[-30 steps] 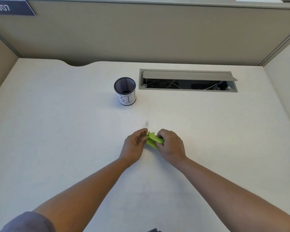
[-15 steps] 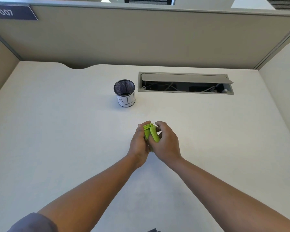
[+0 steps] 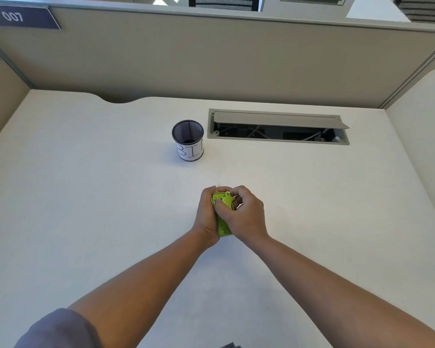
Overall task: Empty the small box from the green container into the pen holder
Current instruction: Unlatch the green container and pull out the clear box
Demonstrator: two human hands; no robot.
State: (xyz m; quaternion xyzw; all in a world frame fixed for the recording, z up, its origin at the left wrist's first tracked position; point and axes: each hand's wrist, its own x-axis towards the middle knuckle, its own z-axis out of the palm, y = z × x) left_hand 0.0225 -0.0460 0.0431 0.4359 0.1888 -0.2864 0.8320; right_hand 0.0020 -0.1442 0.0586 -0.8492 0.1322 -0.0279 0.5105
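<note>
Two hands met over the middle of the white desk (image 3: 86,197), both wrapped around a green container (image 3: 223,223). It was bright lime plastic, small, held upright, with a hinged-looking tab at its top edge; most of its body was hidden between the palms. The left hand (image 3: 206,217) clasped its left side, fingers curled over the top. The right hand (image 3: 246,217) gripped the right side, thumb pressed on the front. A black mesh pen holder (image 3: 188,140) with a white label stood well apart, farther back.
</note>
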